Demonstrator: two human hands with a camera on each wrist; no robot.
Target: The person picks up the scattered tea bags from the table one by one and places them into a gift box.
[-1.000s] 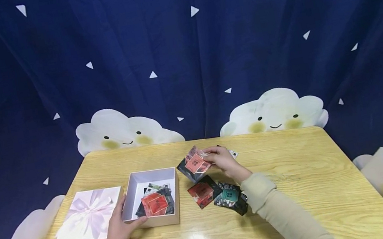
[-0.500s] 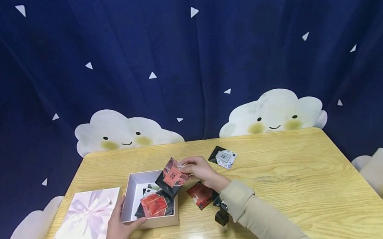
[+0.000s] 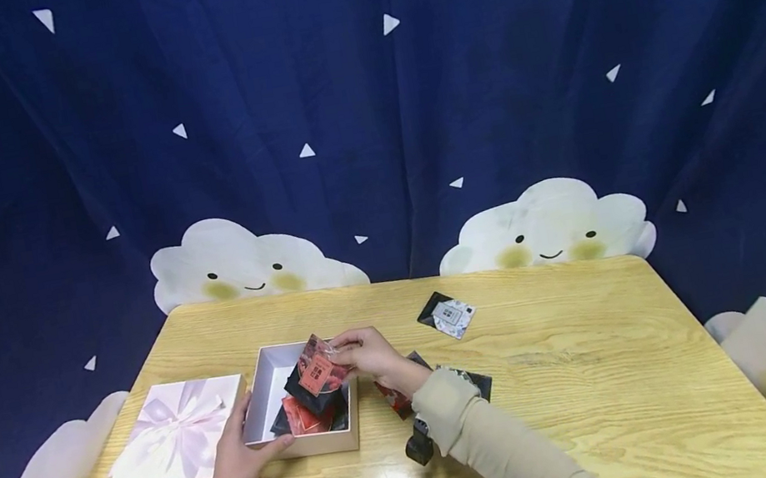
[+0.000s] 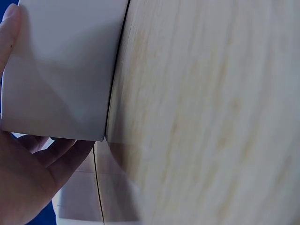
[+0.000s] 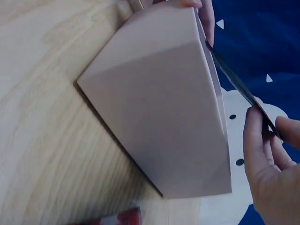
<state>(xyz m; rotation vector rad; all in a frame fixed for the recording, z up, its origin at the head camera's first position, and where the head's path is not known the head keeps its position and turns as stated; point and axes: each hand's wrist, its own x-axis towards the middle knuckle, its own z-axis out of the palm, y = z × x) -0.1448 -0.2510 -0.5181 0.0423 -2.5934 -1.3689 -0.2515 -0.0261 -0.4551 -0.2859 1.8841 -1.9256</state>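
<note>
A small square packet (image 3: 316, 375), red and black with a salmon label, hangs tilted over the box; my right hand (image 3: 376, 356) pinches its edge between thumb and fingers. In the right wrist view the packet (image 5: 239, 86) appears edge-on above the rim. The pale pink box (image 3: 311, 444) is open-topped with a white inside. Several packets lie in it, a red one (image 3: 307, 419) uppermost and partly covered from view. My left hand (image 3: 237, 458) grips the box's near left corner, thumb over the front rim and fingers along the left side.
A pink lid with a ribbon bow (image 3: 176, 434) lies left of the box. A black-and-white packet (image 3: 446, 314) rests farther back. Right of the box, a red packet (image 3: 396, 400) and a dark packet (image 3: 482, 382) are partly hidden by my right arm.
My right hand has carried the red-and-black packet leftward and nearer, from above the table to over the box. The left hand has stayed on the box corner.
</note>
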